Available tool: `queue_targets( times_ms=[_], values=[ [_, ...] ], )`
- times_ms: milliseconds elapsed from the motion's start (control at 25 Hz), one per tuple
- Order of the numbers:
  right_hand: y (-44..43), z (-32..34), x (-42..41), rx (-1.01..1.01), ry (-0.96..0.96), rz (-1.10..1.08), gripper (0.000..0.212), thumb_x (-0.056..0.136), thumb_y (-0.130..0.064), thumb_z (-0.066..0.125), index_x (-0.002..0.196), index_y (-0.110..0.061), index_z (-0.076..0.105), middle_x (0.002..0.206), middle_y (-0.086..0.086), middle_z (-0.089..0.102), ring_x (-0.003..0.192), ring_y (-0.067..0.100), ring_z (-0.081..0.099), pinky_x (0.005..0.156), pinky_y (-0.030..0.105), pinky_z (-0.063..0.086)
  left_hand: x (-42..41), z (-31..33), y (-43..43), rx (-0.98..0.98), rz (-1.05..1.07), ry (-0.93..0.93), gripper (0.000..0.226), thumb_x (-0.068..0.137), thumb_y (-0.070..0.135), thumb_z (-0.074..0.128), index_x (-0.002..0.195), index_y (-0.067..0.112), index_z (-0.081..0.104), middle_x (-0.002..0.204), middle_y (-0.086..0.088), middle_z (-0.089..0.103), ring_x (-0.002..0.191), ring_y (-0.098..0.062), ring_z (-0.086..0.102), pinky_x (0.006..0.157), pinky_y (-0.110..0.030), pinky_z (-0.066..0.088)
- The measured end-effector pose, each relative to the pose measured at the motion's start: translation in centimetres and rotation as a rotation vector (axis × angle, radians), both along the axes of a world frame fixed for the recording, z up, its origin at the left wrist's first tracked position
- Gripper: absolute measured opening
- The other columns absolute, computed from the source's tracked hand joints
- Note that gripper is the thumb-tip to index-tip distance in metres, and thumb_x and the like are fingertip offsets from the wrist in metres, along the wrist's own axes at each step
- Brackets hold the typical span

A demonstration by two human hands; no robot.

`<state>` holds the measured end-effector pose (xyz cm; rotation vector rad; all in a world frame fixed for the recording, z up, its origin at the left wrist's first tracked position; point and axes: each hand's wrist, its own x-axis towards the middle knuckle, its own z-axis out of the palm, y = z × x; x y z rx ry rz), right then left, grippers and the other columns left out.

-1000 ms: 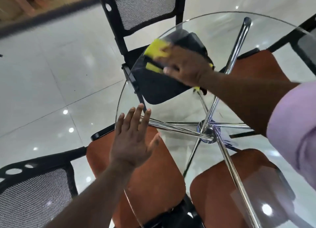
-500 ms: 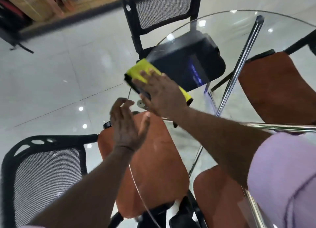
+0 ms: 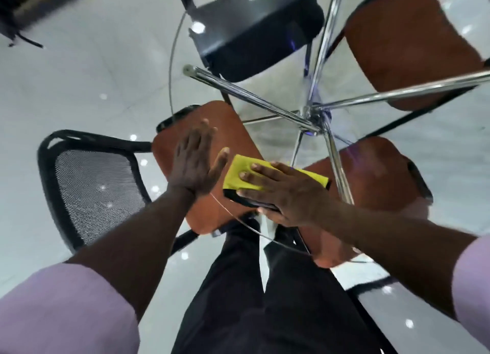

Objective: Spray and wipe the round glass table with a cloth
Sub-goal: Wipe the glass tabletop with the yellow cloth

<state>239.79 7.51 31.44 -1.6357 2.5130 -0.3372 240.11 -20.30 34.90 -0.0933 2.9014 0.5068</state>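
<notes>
A black mesh-backed chair (image 3: 92, 189) is standing at the left on the glossy white tiled floor (image 3: 79, 75). Its orange seat (image 3: 225, 120) is showing partly through the round glass tabletop (image 3: 267, 141). The left hand (image 3: 195, 165) is lying palm down over that seat, at the near left rim of the glass. Its fingers are straight and held together, and its thumb is spreading out to the right. Whether the palm is touching the glass I cannot tell.

Just beside that thumb, the folded yellow cloth with a dark underside (image 3: 238, 176) is lying flat on the tabletop close to the near rim. The right hand (image 3: 286, 194) is pressing down on it with its fingers straight and slightly spread, covering most of the cloth's right half.

Beyond the hands, chrome tubular legs (image 3: 265, 101) are meeting at a hub under the glass. A black-seated chair (image 3: 254, 35) is standing at the far side. Two more orange chair seats are showing through the glass further right, one far (image 3: 411, 43) and one near (image 3: 376, 173). Dark trousers (image 3: 265, 300) and lilac sleeves (image 3: 66, 308) are filling the bottom of the view.
</notes>
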Motion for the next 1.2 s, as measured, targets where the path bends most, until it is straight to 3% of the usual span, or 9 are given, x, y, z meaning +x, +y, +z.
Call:
queue_targets(
  times_ms=[160,360,440,560,680,800,920,1000,1200],
  values=[
    [11.4,-0.4,-3.1,0.006,0.064,-0.231,0.064,0.099,-0.035,0.075,0.159,-0.038,0.053,0.168,0.007,0.049,0.149,0.034,0.051,0.115,0.051,0.046,3.3,-0.6,4.7,-0.035,-0.112,-0.214,0.091,0.092,0.073,0.045,0.164,0.021,0.020,0.175,-0.006,0.004,0.161,-0.037,0.001,0.129,-0.058,0.015],
    [11.1,-0.3,-3.7,-0.105,0.033,-1.575,0.062,0.109,-0.048,0.042,0.167,-0.028,0.039,0.175,0.012,0.035,0.161,0.040,0.033,0.125,0.061,0.036,2.9,1.1,6.2,-0.053,-0.186,-0.308,0.106,0.085,0.067,0.068,0.165,0.028,0.010,0.176,0.000,-0.007,0.161,-0.035,-0.009,0.126,-0.064,0.014],
    [8.5,0.2,0.5,-0.078,0.021,-1.301,0.060,0.109,-0.042,0.045,0.166,-0.027,0.039,0.174,0.015,0.037,0.160,0.042,0.034,0.124,0.063,0.035,2.3,1.7,6.6,-0.098,-0.275,-0.352,0.111,0.080,0.067,0.073,0.164,0.033,0.009,0.175,0.004,-0.008,0.161,-0.035,-0.006,0.122,-0.071,0.020],
    [11.6,-0.3,6.6,0.001,0.017,-0.282,0.060,0.108,-0.046,0.054,0.165,-0.035,0.042,0.175,0.006,0.036,0.163,0.034,0.032,0.127,0.061,0.032,0.8,1.7,7.7,-0.149,-0.400,-0.372,0.116,0.074,0.062,0.081,0.163,0.041,0.010,0.174,0.009,-0.009,0.161,-0.033,-0.002,0.116,-0.077,0.027],
    [17.9,-0.7,4.1,0.010,0.029,-0.153,0.057,0.105,-0.047,0.061,0.161,-0.038,0.050,0.172,0.001,0.042,0.160,0.030,0.038,0.126,0.056,0.037,-1.6,1.7,8.1,-0.219,-0.485,-0.362,0.120,0.068,0.069,0.082,0.161,0.046,0.010,0.174,0.009,-0.010,0.161,-0.034,-0.001,0.112,-0.081,0.027],
    [20.9,-1.0,-2.1,-0.063,0.099,-0.685,0.058,0.107,-0.044,0.056,0.163,-0.036,0.043,0.169,0.008,0.048,0.155,0.036,0.045,0.122,0.057,0.039,-4.9,1.7,7.5,-0.220,-0.418,-0.370,0.121,0.064,0.082,0.075,0.160,0.048,0.009,0.173,0.008,-0.013,0.161,-0.035,-0.005,0.111,-0.083,0.024],
    [16.3,-0.7,-8.6,-0.145,0.153,-1.695,0.059,0.108,-0.046,0.047,0.166,-0.032,0.042,0.173,0.008,0.040,0.160,0.037,0.037,0.123,0.059,0.038,-10.8,1.6,7.0,-0.209,-0.376,-0.347,0.125,0.061,0.091,0.068,0.161,0.050,0.006,0.174,0.010,-0.012,0.161,-0.035,-0.005,0.112,-0.082,0.026],
    [9.5,-0.2,-13.3,-0.176,0.032,-2.062,0.063,0.107,-0.045,0.041,0.167,-0.026,0.040,0.176,0.011,0.034,0.162,0.040,0.031,0.125,0.062,0.034,-15.5,1.6,6.5,-0.194,-0.325,-0.349,0.129,0.059,0.089,0.072,0.161,0.050,0.004,0.173,0.013,-0.015,0.161,-0.033,-0.006,0.112,-0.079,0.030],
    [6.1,-1.8,-24.0,-0.089,0.163,-0.677,0.054,0.105,-0.036,0.053,0.158,-0.030,0.055,0.169,0.007,0.048,0.154,0.035,0.047,0.118,0.051,0.043,-28.9,1.1,5.1,-0.138,-0.280,-0.384,0.141,0.051,0.073,0.090,0.161,0.049,0.005,0.174,0.009,-0.014,0.161,-0.033,-0.007,0.115,-0.075,0.031]
  ],
)
